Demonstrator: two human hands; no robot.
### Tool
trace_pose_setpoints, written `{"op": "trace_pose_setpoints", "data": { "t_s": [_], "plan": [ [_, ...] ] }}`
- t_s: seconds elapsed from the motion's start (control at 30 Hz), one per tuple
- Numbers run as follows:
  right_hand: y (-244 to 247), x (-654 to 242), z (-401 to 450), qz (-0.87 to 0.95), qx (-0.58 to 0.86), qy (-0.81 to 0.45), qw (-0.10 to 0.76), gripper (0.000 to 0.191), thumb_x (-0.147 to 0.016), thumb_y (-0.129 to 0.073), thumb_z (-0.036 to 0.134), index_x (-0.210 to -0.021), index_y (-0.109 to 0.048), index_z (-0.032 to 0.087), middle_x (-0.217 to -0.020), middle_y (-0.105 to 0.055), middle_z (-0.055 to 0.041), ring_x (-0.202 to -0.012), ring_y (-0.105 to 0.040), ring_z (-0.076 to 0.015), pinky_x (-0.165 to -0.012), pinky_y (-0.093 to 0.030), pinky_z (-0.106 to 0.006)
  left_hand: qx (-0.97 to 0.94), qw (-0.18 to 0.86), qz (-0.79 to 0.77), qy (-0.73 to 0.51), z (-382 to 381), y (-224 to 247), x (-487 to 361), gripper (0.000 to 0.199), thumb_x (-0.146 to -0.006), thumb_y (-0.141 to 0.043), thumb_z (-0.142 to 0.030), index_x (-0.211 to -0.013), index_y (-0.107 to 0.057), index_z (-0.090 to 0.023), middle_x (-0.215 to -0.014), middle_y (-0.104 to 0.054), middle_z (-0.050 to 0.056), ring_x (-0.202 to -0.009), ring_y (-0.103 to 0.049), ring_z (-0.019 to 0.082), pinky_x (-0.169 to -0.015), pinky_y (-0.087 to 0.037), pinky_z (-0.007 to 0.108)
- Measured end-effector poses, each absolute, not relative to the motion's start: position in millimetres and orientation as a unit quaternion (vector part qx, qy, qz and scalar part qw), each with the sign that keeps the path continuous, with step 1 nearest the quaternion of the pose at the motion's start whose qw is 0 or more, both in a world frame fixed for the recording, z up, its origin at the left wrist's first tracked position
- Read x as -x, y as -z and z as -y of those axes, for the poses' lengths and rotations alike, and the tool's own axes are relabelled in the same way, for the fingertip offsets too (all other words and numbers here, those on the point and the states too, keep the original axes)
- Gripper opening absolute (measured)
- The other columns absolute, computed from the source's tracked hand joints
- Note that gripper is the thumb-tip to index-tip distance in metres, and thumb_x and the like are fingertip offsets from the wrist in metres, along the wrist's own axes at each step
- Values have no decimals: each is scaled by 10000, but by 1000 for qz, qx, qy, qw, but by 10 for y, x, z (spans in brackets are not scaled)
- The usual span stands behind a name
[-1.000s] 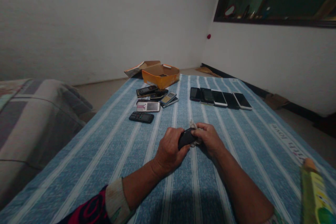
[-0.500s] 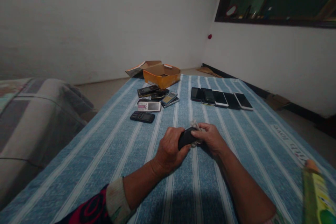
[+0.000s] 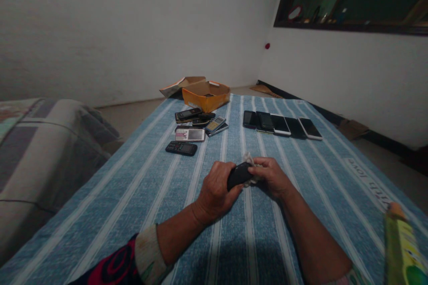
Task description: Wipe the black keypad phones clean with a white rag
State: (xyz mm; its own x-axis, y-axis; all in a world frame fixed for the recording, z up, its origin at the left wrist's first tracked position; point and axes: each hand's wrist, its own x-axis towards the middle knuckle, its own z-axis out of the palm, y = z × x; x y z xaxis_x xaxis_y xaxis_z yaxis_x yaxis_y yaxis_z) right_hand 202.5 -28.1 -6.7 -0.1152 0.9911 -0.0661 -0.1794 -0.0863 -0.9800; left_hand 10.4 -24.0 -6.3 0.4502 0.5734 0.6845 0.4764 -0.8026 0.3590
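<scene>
Above the striped blue cloth, my left hand [image 3: 216, 189] is closed around one end of a small black phone [image 3: 239, 175]. My right hand [image 3: 271, 177] is closed on a crumpled whitish cloth [image 3: 248, 159], pressing it against the phone's other end with the thumb on top. Much of the whitish cloth is hidden behind the phone and the fingers. Ahead and to the left lies a loose group of keypad phones, among them a black one [image 3: 181, 148], a white and pink one [image 3: 190, 134] and a blue-grey one [image 3: 216, 125].
Several flat smartphones lie in a row at the right, ending in a white one [image 3: 310, 129]. An open orange box [image 3: 205, 98] stands at the far end, its lid [image 3: 182, 85] beside it. A yellow-green packet [image 3: 401, 249] is at the near right. A covered couch-like shape [image 3: 53, 156] stands left.
My right hand has shifted slightly to the right along the phone with the whitish cloth, so more of the phone shows. My left hand has kept its hold.
</scene>
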Motion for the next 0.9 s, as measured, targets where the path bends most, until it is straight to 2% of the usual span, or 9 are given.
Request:
{"op": "trace_pose_setpoints", "data": {
  "t_s": [0.27, 0.77, 0.9],
  "plan": [
    [77, -2060, 274, 503, 488, -532, 475, 128, -708, -677, 250, -732, -707, 128, -600, -584, 0, -554, -491, -113, -520, -344, -238, -852, 76, -312, -414, 231, 75, -98, 296, -796, -610, -230, -1055, -503, -136, -897, -608, 97, -832, -547, 236, -715, -498, 367],
    [74, -2052, 281, 480, 448, -568, 497, 151, -735, -642, 270, -724, -697, 130, -578, -579, -1, -509, -495, -113, -494, -355, -244, -843, 94, -322, -422, 230, 72, -96, 323, -766, -655, -230, -1041, -501, -161, -887, -592, 62, -828, -551, 219, -695, -496, 343],
    [55, -2037, 281, 487, 462, -558, 488, 186, -712, -686, 304, -764, -714, 127, -610, -608, -11, -535, -517, -120, -523, -377, -249, -842, 87, -326, -421, 230, 69, -97, 298, -783, -628, -241, -1041, -494, -172, -875, -589, 56, -813, -554, 215, -686, -498, 345]
  ]
}}
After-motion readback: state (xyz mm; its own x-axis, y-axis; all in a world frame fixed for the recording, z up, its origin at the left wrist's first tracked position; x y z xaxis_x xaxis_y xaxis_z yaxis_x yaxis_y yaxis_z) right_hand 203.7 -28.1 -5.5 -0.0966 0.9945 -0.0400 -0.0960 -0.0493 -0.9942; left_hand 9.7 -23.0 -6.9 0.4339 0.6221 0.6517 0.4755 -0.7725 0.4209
